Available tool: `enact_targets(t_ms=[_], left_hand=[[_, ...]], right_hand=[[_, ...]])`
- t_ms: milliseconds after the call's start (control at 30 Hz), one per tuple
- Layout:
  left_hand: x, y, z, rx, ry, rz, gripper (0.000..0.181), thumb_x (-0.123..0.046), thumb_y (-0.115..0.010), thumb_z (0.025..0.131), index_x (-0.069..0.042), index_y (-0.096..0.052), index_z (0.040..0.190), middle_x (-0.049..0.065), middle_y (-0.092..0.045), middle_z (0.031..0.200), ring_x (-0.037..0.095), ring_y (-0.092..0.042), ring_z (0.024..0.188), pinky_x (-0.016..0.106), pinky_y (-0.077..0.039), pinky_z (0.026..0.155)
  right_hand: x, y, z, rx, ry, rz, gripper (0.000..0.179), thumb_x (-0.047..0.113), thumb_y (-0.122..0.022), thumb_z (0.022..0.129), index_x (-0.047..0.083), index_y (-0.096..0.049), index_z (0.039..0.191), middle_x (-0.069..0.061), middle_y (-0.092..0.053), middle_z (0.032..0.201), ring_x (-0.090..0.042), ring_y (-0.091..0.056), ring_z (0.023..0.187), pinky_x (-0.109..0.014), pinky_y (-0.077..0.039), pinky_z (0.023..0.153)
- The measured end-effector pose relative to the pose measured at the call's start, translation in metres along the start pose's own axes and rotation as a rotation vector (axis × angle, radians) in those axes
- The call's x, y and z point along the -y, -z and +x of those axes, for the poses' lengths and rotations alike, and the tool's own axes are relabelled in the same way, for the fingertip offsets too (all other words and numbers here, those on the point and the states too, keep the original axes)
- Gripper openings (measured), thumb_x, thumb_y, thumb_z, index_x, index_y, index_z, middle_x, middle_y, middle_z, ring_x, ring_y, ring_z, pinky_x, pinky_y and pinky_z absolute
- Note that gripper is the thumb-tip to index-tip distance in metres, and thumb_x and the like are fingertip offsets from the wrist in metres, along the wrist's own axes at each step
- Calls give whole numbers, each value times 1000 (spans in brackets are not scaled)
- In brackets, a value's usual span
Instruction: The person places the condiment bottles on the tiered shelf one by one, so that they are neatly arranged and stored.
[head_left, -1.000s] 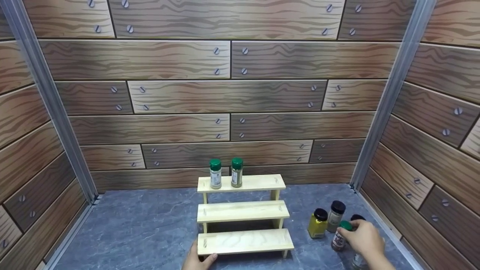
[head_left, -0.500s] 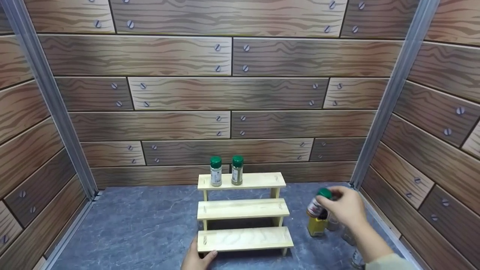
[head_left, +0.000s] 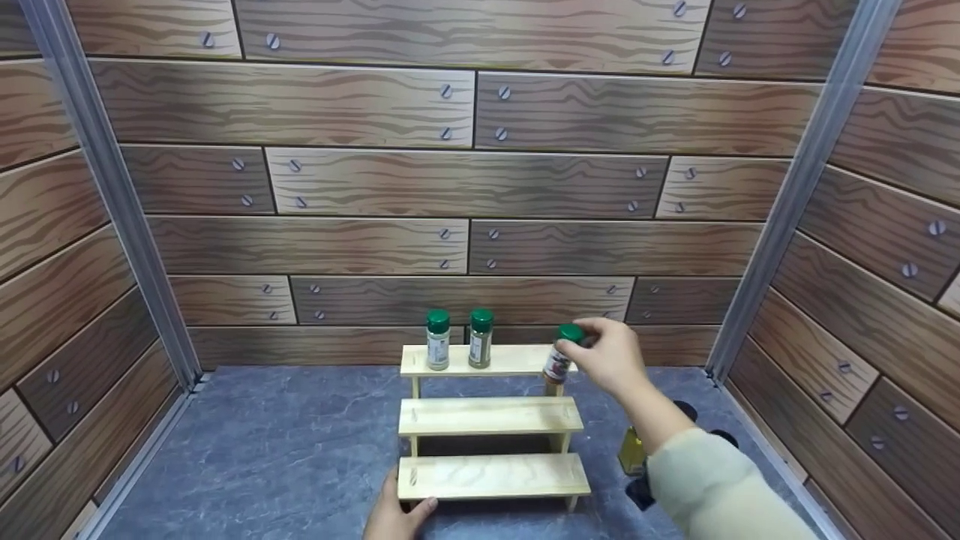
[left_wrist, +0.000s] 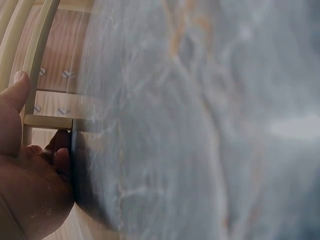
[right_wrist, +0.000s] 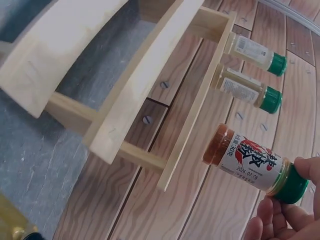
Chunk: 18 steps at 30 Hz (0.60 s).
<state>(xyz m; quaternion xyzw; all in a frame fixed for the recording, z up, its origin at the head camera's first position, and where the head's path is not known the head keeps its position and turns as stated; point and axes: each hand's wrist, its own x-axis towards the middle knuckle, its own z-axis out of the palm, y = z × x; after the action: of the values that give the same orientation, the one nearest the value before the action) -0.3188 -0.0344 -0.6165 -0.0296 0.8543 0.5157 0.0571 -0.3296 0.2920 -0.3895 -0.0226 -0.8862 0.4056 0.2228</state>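
My right hand [head_left: 611, 360] pinches the green cap of a spice jar [head_left: 556, 366] at the right end of the top step of a wooden three-step rack [head_left: 491, 416]. In the right wrist view, this spice jar [right_wrist: 248, 159] shows reddish powder and a white label with a red picture; its base looks apart from the shelf. Two other green-capped jars, one [head_left: 438, 343] left of the other [head_left: 481, 343], stand upright on the top step. My left hand [head_left: 394, 511] grips the rack's lower left corner, thumb at the bottom step's front edge, some fingers hidden beneath.
Right of the rack, partly behind my right forearm, stand a yellow bottle [head_left: 631, 454] and black-capped jars, one cap [head_left: 684, 410] at the back and another [head_left: 724, 436] further right. Wood-patterned walls [head_left: 360, 247] enclose the grey marbled surface [head_left: 300, 442].
My right hand has lifted the red-powder spice jar from among the others on the right and carried it left and up to the top step. My left hand stays on the rack.
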Motion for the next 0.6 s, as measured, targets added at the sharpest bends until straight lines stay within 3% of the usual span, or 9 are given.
enact_targets(t_ms=[300,600], left_hand=[[0,0,0,-3,33,12,103,-23,-90,88,16,-26,157,41,-41,153,56,-45,139,66,-41,114],[-1,-2,-3,-41,8,9,101,-20,-90,87,15,-26,157,41,-45,150,56,-48,137,67,-41,113]], right_hand=[[13,-28,26,64,-25,-2,49,21,-78,99,-4,-65,139,-20,-70,129,-31,-70,111,-44,-61,92],[22,-48,36,93,-23,-21,50,21,-77,100,-3,-64,142,-18,-69,134,-31,-68,117,-47,-58,99]])
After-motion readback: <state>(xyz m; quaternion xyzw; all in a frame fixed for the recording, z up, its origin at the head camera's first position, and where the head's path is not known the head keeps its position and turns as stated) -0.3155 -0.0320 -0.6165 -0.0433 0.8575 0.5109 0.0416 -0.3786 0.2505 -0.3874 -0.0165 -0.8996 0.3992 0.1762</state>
